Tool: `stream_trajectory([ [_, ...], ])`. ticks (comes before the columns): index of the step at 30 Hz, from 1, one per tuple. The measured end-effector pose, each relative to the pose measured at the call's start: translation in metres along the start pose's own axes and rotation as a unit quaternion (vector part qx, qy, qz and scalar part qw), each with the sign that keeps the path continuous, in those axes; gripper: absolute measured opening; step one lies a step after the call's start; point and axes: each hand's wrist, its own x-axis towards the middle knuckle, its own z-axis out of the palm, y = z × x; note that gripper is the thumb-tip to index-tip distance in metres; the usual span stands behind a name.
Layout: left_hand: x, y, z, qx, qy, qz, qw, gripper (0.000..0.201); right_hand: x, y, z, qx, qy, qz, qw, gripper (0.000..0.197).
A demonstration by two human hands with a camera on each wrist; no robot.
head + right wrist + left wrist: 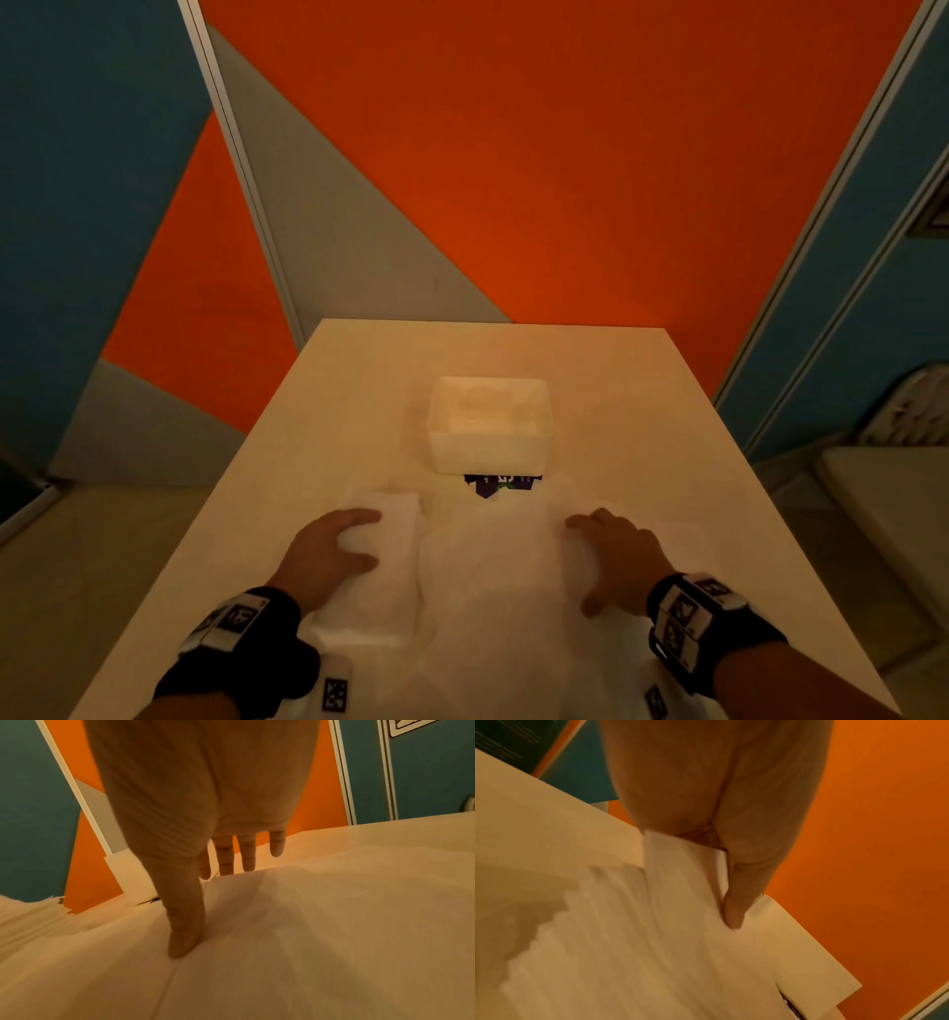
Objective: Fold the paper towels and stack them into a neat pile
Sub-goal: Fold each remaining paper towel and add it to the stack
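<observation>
My left hand (328, 552) is on the folded paper towel (382, 565), which sits toward the near left part of the desk (359, 370). From the left wrist view it looks like I'm pinching it: thumb (734, 910) pressed on top along one edge, and the paper's end tucked up under my palm. The other fingers curl over the far edge in the head view.

My right hand (613, 555) is spread out, fingers relaxed and straight, resting on the big unfolded paper towel (493, 580) that covers most of the near middle of the desk. The right wrist view shows the thumb tip (183, 943) pressing down on the sheet right next to a crease line, while the other fingers (226, 860) point toward the sheet's far edge. I can't tell if they actually touch the paper.

The folded towel and the open sheet lie side by side, touching or slightly overlapping — hard to say, everything is white on white in warm light.

Past the sheet, around the middle of the desk, there's a white plastic tub (490, 426). Just in front of it a dark blue printed packet (500, 484) sticks out, partly covered by the sheet's far edge. The print is too blurry to read.
</observation>
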Motion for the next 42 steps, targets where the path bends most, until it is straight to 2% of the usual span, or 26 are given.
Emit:
stream_trajectory([
  [3,0.004,-0.002,0.002,0.023,-0.001,0.004,1.0,0.048,0.002,-0.001,-0.002,-0.019,-0.006,0.001,1.0,0.096],
  [5,0.005,0.0,0.004,0.112,0.006,0.006,0.994,0.05,0.003,-0.002,-0.003,-0.019,-0.012,0.001,1.0,0.093],
  [6,0.004,0.001,0.006,0.19,0.017,0.008,0.982,0.057,0.003,-0.003,-0.004,-0.018,-0.014,0.002,1.0,0.091],
  [8,0.0,0.01,0.01,0.339,0.055,0.035,0.939,0.069,0.003,-0.004,-0.007,-0.02,-0.019,-0.002,1.0,0.085],
  [10,-0.005,0.018,0.015,0.401,0.06,0.091,0.91,0.072,0.002,-0.005,-0.01,-0.026,-0.028,-0.011,0.999,0.082],
  [12,-0.007,0.02,0.021,0.402,0.01,0.117,0.908,0.067,0.002,-0.006,-0.013,-0.041,-0.042,-0.016,0.998,0.081],
  [14,-0.011,0.019,0.024,0.38,-0.052,0.093,0.919,0.061,0.002,-0.007,-0.016,-0.035,-0.048,-0.012,0.998,0.076],
  [15,-0.012,0.018,0.024,0.364,-0.062,0.089,0.925,0.059,0.002,-0.008,-0.02,-0.02,-0.051,-0.011,0.998,0.072],
  [20,-0.01,0.02,0.02,0.33,-0.061,0.073,0.939,0.059,-0.007,-0.013,-0.048,0.061,-0.047,-0.034,0.996,0.055],
  [22,-0.011,0.028,0.019,0.274,-0.05,0.069,0.958,0.054,-0.015,-0.017,-0.066,0.122,-0.014,-0.064,0.99,0.036],
  [24,-0.014,0.042,0.019,0.169,-0.056,0.052,0.983,0.043,-0.024,-0.024,-0.084,0.257,0.043,-0.107,0.959,0.003],
  [26,-0.021,0.063,0.02,0.054,-0.115,0.002,0.992,0.048,-0.035,-0.035,-0.099,0.409,0.08,-0.122,0.901,0.008],
  [29,-0.03,0.092,0.023,-0.063,-0.246,-0.067,0.965,0.071,-0.048,-0.05,-0.113,0.569,0.12,-0.144,0.801,0.022],
  [31,-0.034,0.106,0.027,-0.14,-0.271,-0.068,0.95,0.07,-0.054,-0.059,-0.118,0.633,0.14,-0.16,0.745,0.026],
  [33,-0.037,0.117,0.029,-0.223,-0.249,-0.044,0.941,0.065,-0.059,-0.064,-0.118,0.67,0.148,-0.175,0.706,0.029],
  [36,-0.038,0.134,0.029,-0.333,-0.187,-0.003,0.924,0.043,-0.064,-0.07,-0.114,0.698,0.15,-0.185,0.675,0.031],
  [38,-0.037,0.143,0.028,-0.385,-0.155,0.035,0.909,0.042,-0.066,-0.07,-0.111,0.705,0.146,-0.183,0.67,0.035],
  [42,-0.038,0.154,0.024,-0.409,-0.122,0.092,0.9,0.039,-0.067,-0.066,-0.106,0.708,0.138,-0.177,0.67,0.042],
])
